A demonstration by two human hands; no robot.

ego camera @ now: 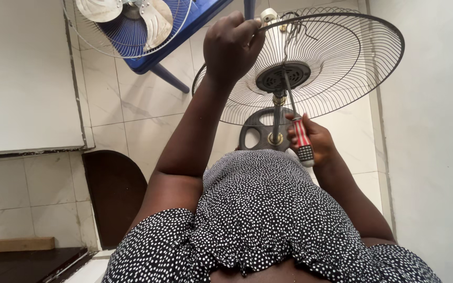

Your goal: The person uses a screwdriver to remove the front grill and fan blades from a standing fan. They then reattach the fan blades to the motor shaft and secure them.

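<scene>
One screwdriver [301, 137], two fan guards [342, 63], one hand [313, 139] each

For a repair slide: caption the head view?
Left hand grips the fan guard rim; right hand holds a screwdriver at its hub.

A black wire fan guard [342, 63] stands tilted on its pole, a red-and-white-handled screwdriver [301, 133] reaching its hub

No packages, labels, signs or screens show anywhere in this view.
</scene>
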